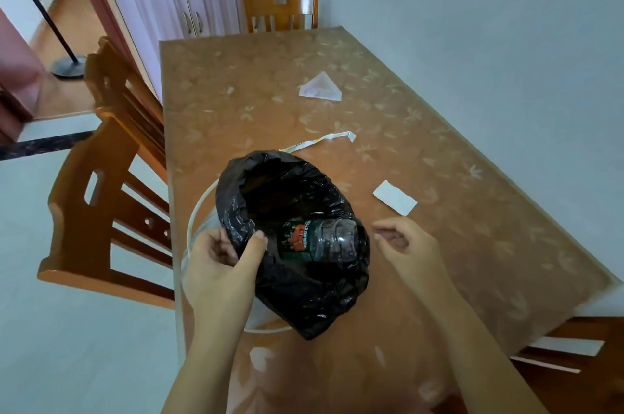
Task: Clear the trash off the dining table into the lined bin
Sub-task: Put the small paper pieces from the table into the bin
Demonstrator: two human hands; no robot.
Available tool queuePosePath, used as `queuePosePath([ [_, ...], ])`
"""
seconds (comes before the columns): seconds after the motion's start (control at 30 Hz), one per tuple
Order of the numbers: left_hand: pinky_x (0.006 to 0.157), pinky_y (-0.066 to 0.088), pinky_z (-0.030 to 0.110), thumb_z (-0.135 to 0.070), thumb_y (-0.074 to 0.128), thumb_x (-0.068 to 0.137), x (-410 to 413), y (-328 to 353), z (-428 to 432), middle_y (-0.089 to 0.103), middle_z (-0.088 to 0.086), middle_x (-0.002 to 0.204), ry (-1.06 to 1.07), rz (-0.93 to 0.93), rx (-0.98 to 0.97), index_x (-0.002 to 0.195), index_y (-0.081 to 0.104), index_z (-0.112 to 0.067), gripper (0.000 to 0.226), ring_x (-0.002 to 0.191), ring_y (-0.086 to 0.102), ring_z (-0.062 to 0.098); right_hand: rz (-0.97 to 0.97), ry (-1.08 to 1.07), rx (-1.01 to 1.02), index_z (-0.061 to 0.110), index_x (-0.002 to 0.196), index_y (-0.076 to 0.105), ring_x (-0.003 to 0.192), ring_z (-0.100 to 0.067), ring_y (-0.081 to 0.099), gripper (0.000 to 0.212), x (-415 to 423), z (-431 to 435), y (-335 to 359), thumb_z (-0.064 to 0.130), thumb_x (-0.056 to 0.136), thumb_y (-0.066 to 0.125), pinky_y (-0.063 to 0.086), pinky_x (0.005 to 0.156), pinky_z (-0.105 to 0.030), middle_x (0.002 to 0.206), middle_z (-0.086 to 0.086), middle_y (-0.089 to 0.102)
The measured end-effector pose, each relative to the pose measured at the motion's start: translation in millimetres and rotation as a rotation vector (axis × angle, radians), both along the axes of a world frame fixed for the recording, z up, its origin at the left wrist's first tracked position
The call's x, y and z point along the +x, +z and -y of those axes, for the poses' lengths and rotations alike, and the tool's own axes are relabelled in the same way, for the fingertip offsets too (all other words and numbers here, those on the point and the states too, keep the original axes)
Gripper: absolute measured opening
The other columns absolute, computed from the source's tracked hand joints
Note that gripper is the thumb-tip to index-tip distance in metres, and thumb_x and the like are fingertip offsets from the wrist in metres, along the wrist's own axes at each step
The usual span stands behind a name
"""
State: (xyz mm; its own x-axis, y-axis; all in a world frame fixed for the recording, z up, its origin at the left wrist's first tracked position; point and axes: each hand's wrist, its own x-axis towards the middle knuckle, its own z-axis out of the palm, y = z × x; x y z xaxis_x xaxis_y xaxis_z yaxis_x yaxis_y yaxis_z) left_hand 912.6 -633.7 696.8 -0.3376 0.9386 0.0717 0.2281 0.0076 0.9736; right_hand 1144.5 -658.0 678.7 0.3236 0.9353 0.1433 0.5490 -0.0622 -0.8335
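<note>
A black bin liner [304, 295] sits in a white bin [194, 211] at the table's near left edge. An empty plastic bottle [320, 239] with a green and red label lies inside the liner. My left hand [219, 265] pinches the liner's left rim. Just right of the liner hovers my right hand [405, 244], fingers curled and apart, holding nothing. On the brown table [439, 150] lie a white triangular paper [320, 89], a long paper strip [324, 140] just beyond the bin, and a white rectangular paper scrap [395, 197] near my right hand.
Wooden chairs stand at the table's left [101, 197], at its far end [280, 8] and at the lower right [574, 363]. A cabinet [175, 8] stands behind the table on the left. The wall runs along the table's right side.
</note>
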Motion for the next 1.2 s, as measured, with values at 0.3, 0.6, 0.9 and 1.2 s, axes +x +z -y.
queuePosePath([
  [0.3, 0.052, 0.041, 0.038, -0.031, 0.070, 0.075, 47, 5, -32, 0.045, -0.001, 0.062, 0.014, -0.091, 0.012, 0.072, 0.047, -0.013, 0.030, 0.051, 0.042, 0.002, -0.077, -0.205, -0.177, 0.018, 0.095, 0.062, 0.081, -0.007, 0.056, 0.019, 101, -42, -65, 0.006, 0.081, 0.060, 0.038, 0.075, -0.019, 0.102, -0.004, 0.063],
  [0.6, 0.062, 0.051, 0.056, -0.041, 0.066, 0.070, 93, 18, -76, 0.058, 0.023, 0.081, -0.013, -0.088, 0.006, 0.079, 0.050, -0.011, 0.035, 0.073, 0.057, 0.036, -0.058, -0.236, -0.327, 0.016, 0.106, 0.058, 0.094, -0.018, 0.052, 0.026, 157, -113, -121, 0.011, 0.081, 0.057, 0.040, 0.083, -0.032, 0.115, -0.007, 0.056],
  [0.9, 0.063, 0.054, 0.052, -0.043, 0.067, 0.067, 108, 19, -96, 0.061, 0.016, 0.081, 0.046, -0.144, -0.032, 0.077, 0.053, -0.024, 0.025, 0.074, 0.059, 0.030, 0.035, -0.233, -0.446, 0.011, 0.115, 0.055, 0.109, -0.031, 0.049, 0.037, 188, -162, -154, 0.019, 0.079, 0.061, 0.043, 0.092, -0.047, 0.120, -0.014, 0.053],
  [1.2, 0.064, 0.054, 0.044, -0.037, 0.070, 0.071, 104, 9, -103, 0.061, 0.014, 0.081, 0.058, -0.167, -0.049, 0.080, 0.055, -0.019, 0.025, 0.075, 0.059, 0.027, 0.241, -0.214, -0.469, 0.014, 0.106, 0.062, 0.111, -0.032, 0.041, 0.033, 182, -160, -172, 0.019, 0.075, 0.068, 0.040, 0.087, -0.040, 0.116, -0.015, 0.048],
])
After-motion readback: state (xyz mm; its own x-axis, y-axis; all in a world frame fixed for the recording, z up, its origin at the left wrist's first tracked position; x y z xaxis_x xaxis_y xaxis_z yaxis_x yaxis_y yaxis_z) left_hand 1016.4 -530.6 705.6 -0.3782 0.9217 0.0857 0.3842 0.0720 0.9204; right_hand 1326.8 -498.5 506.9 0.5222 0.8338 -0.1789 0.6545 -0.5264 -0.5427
